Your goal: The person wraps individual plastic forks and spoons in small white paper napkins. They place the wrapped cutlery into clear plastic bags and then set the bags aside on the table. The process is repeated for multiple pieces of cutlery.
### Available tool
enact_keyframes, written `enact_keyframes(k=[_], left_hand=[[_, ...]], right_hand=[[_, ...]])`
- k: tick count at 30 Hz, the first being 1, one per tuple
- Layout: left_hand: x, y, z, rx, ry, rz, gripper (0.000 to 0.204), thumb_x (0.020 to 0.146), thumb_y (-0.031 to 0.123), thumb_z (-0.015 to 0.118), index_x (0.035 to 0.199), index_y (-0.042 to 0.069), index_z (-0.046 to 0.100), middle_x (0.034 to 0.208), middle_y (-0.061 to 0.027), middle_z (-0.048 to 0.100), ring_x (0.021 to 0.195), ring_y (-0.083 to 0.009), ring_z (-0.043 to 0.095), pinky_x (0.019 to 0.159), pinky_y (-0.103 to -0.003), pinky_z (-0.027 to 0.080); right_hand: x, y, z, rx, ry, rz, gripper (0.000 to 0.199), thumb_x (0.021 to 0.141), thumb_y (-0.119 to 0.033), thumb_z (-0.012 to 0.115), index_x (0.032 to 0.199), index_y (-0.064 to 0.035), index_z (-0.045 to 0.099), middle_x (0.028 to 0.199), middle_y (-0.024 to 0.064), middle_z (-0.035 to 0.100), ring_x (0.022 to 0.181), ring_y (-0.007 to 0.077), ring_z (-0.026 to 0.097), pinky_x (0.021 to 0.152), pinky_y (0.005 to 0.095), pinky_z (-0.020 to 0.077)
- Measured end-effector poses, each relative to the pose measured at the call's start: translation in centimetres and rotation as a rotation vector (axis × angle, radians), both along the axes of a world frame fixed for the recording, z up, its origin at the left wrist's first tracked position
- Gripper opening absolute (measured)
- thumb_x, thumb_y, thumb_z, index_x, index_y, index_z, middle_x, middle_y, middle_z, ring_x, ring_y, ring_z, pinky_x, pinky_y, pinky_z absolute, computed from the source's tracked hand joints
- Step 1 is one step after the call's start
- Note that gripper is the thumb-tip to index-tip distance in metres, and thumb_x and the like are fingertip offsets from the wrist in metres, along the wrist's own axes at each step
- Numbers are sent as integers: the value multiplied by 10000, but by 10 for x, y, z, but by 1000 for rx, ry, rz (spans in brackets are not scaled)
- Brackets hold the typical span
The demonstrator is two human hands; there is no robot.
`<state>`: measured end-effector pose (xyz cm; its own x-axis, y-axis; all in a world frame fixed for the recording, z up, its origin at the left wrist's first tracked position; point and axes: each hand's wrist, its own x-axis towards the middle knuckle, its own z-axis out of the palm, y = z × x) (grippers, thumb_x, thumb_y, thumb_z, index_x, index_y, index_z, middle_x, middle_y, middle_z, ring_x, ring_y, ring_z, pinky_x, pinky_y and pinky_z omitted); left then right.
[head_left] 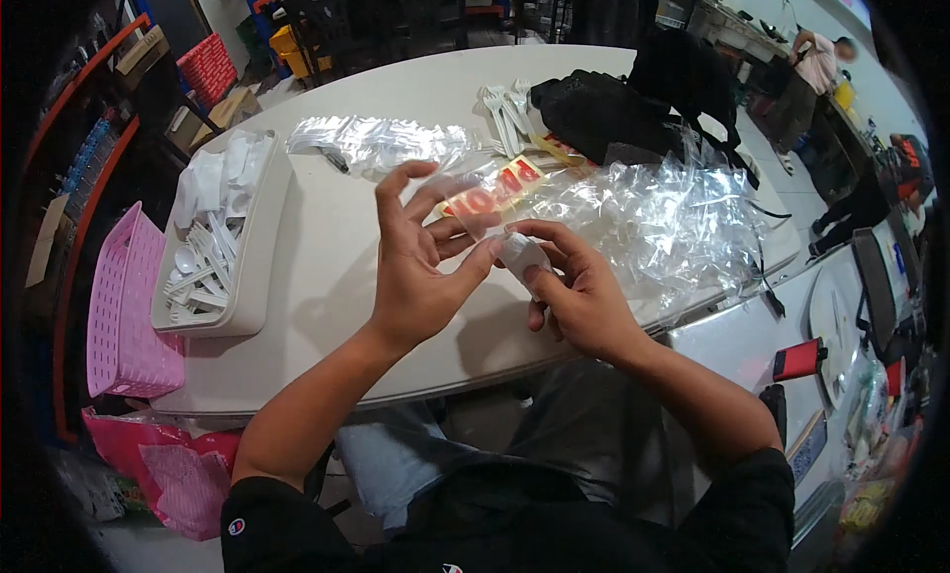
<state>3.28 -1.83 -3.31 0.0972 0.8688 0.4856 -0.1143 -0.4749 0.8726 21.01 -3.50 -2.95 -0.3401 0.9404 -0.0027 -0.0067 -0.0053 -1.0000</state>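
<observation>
White packet [522, 256] in air above middle of counter's [332, 286] near edge. Right hand [584, 291]: grip clamped on packet, thumb across top, index reaching forward to packet's far end, other fingers curled beneath. Left hand [421, 271]: wrist raised, index lifted and bent, other fingers behind clear bag [463, 199], thumb angled toward packet; cannot tell whether grip pinches bag. Both forearms slant inward over near edge. Clear wrappers [643, 222] heaped toward counter's right edge; cutlery bin [259, 261] by left edge.
</observation>
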Motion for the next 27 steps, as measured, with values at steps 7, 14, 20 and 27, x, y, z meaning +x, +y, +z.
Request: enact_keyframes(k=[7, 14, 20, 27], left_hand=[[-9, -1, -2, 151, 431, 299, 776, 721, 51, 779, 1303, 81, 265, 1074, -131, 549, 882, -156, 597, 709, -269, 508], [-11, 7, -2, 498, 652, 265, 351, 719, 63, 775, 1025, 33, 604, 955, -92, 583, 749, -158, 583, 629, -265, 487], [-13, 10, -9, 347, 575, 141, 251, 742, 10, 729, 976, 30, 640, 928, -82, 598, 786, -158, 611, 668, -271, 518], [-13, 7, 3, 251, 582, 150, 286, 713, -26, 707, 985, 41, 646, 935, -74, 581, 825, -150, 606, 705, -269, 521]], right_hand=[[3, 1, 0, -45, 11, -6, 405, 885, -32, 486, 1287, -51, 443, 994, 117, 607, 533, 81, 556, 445, 205, 437], [4, 3, -2, -66, -26, -13, 408, 889, -51, 479, 1293, -55, 424, 993, 117, 604, 526, 89, 568, 383, 211, 405], [4, 3, -2, -74, 6, 6, 404, 893, -57, 473, 1290, -35, 404, 1005, 122, 601, 514, 92, 559, 378, 208, 408], [5, 4, -2, -126, 79, 40, 405, 895, -47, 472, 1290, -23, 387, 998, 118, 600, 507, 103, 562, 374, 205, 415]])
